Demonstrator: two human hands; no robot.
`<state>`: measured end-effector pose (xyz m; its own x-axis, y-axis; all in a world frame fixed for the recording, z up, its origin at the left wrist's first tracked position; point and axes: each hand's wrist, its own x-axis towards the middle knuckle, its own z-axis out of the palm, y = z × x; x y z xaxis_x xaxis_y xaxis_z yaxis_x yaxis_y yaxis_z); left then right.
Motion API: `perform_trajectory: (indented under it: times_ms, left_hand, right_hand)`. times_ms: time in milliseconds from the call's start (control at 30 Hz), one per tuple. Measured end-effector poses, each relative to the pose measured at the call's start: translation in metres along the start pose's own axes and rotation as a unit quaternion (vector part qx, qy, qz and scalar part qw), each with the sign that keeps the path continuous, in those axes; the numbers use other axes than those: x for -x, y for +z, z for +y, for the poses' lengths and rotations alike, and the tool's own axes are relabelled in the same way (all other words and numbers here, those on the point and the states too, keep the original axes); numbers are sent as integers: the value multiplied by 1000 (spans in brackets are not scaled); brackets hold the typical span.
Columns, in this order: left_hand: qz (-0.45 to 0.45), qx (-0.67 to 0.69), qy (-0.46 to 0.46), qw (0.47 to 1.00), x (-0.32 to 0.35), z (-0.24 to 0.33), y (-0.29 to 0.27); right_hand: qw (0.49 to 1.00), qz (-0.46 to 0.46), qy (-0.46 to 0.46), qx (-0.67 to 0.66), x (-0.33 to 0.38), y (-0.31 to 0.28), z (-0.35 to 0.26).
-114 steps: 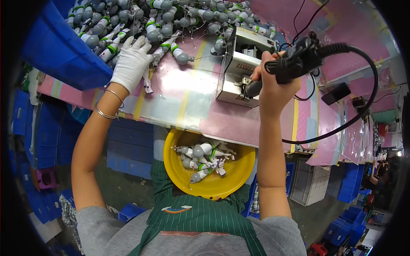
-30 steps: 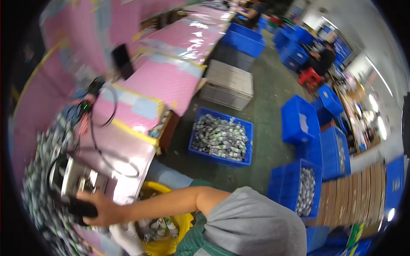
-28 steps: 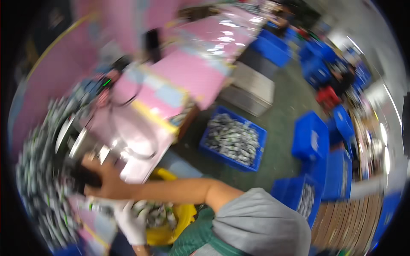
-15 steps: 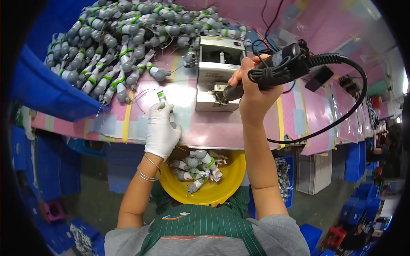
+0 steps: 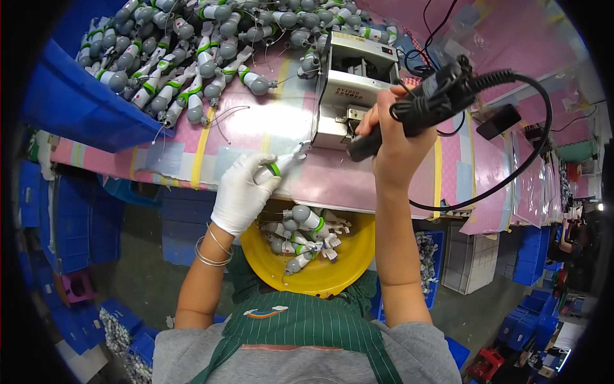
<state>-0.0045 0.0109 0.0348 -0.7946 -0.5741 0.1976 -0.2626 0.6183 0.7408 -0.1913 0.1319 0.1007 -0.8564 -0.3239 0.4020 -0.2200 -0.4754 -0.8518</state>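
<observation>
Left hand: A worker's white-gloved left hand (image 5: 246, 192) is closing its fingers around a grey-and-white piece (image 5: 266, 171) with a green band, above the near edge of the bench.
Piece in the glove: It is lying at a slant, its narrow white end pointing up and right, near the lower left corner of a metal machine (image 5: 348, 93).
Right hand: The bare right hand (image 5: 403, 144) is wrapping around a black handheld tool (image 5: 366, 147), whose blunt end is pointing down and left at the machine's front; whether the two are touching, one cannot tell.
Cable: A thick black cable (image 5: 547, 141) is looping from the tool's back end around the right side.
Bench: A pink covering (image 5: 249, 137) with yellow and pale blue strips is spreading beneath the machine.
Heap: Many similar pieces (image 5: 211, 61) are piling up behind the gloved hand, beside a tilted blue bin (image 5: 96, 102).
Lap: A yellow basin (image 5: 320, 285) is holding several more pieces (image 5: 300, 237) below the bench edge, between the forearms.
Clothing: The worker is wearing a green striped apron (image 5: 307, 323) over a grey shirt (image 5: 288, 368).
</observation>
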Motion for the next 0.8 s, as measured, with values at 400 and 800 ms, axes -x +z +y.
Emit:
perform_trajectory:
  times_ms: [400,800]
  left_hand:
    - [-42,-57,167,983,-3,3,56]
    - [-65,-57,164,983,-4,9,61]
  right_hand:
    - [998,-32,15,-52,40,-4,4]
    - [996,-80,-28,22,53,-12,27]
